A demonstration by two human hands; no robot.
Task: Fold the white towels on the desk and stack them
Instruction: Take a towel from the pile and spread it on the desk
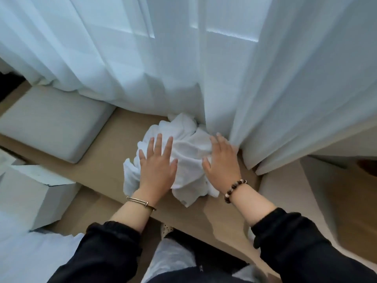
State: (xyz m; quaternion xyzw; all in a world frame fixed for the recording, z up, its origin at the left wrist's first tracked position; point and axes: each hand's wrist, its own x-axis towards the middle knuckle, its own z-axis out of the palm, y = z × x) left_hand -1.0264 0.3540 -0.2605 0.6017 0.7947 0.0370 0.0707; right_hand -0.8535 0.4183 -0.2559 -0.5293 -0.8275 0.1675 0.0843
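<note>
Two hands on one heap.

Towels: white, crumpled, unfolded, heaped mid-desk; their count cannot be told. The far edge at 12 o'clock touches the curtain; the near edge at 6 o'clock lies close to the desk's front edge.

Desk: tan, flat.

Left hand: palm down on the heap's 8 o'clock part, fingers straight and spread apart, gripping nothing. Bangle on the wrist.

Right hand: palm down on the heap's 3 o'clock side, fingers straight, thumb out toward 9 o'clock, gripping nothing; its outer edge is just beside the curtain. Beads on the wrist.

Curtain: white, sheer, its folds resting on the desk from 10 to 3 o'clock of the heap.

Cushion: grey, flat, at 9 o'clock of the heap, apart from it.

Box: white, at 8 o'clock, by the left edge.

Sleeves: black, at 6 o'clock.
</note>
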